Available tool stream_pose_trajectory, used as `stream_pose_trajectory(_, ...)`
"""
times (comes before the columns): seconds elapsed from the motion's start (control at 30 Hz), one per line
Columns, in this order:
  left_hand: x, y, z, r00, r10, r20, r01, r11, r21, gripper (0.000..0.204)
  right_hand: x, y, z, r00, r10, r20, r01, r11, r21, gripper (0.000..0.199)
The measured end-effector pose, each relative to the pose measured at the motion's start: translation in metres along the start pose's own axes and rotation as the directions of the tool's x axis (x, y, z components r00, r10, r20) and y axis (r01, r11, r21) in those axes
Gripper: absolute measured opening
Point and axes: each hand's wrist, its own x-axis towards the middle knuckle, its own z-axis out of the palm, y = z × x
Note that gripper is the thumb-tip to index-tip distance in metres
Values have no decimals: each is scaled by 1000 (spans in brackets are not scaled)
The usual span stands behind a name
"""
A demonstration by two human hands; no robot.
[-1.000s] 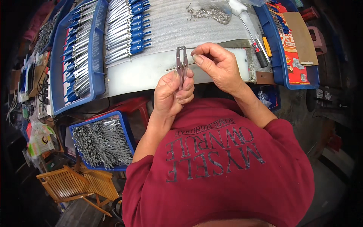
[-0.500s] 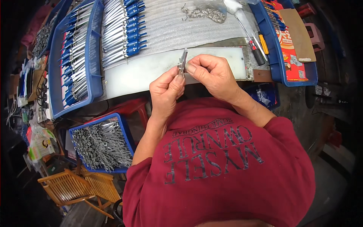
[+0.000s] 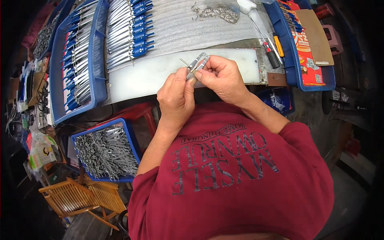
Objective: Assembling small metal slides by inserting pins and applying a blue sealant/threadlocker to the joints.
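Observation:
My left hand (image 3: pixel 175 95) is closed, its thumb and fingers pinching the lower end of a small silver metal part with two arms (image 3: pixel 203 59). From the other side, the thumb and fingers of my right hand (image 3: pixel 224 81) grip the same part. Its arms stand apart at the top, and a thin pin or rod (image 3: pixel 183 62) sticks out to the left. Fingers hide the lower end. Both hands are above the front edge of a white board (image 3: pixel 140 78).
Rows of blue-ended silver tools (image 3: pixel 130 36) lie left, beside a blue tray (image 3: pixel 100 76). Small metal pins (image 3: pixel 212 13) and a bag are at the back. Right are screwdrivers (image 3: pixel 273 58) and another blue tray (image 3: pixel 294 76). A blue bin (image 3: pixel 136 148) of metal parts stands lower left.
The metal part has tilted to the right and its arms now show apart, with the pin showing on its left. My fingers have shifted slightly around it.

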Motion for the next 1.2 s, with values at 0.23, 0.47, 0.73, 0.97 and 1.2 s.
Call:
stream_pose_trajectory(0.23, -1, 1, -1, 999, 38, 27, -41, 995, 94, 23, 0, 8, 1, 999, -34, 7, 33, 997, 68, 5)
stream_pose_trajectory(0.47, -1, 2, -1, 998, 36, 48, -41, 993, 113, 22, -2, 12, -1, 1000, -19, 23, 15, 991, 131, 5)
stream_pose_trajectory(0.73, -2, 0, 1, 997, 24, 72, -31, 994, 105, 23, -2, 17, -1, 1000, 0, 9, -1, 990, 140, 5)
stream_pose_trajectory(0.97, 1, -2, -2, 998, 19, 65, -24, 996, 86, 22, -1, 16, -4, 997, -59, 41, 52, 985, 166, 6)
stream_pose_trajectory(1.2, -3, -3, -4, 994, 25, 108, -36, 994, 106, 22, 2, 16, -13, 991, -101, 92, 68, 950, 304, 16)
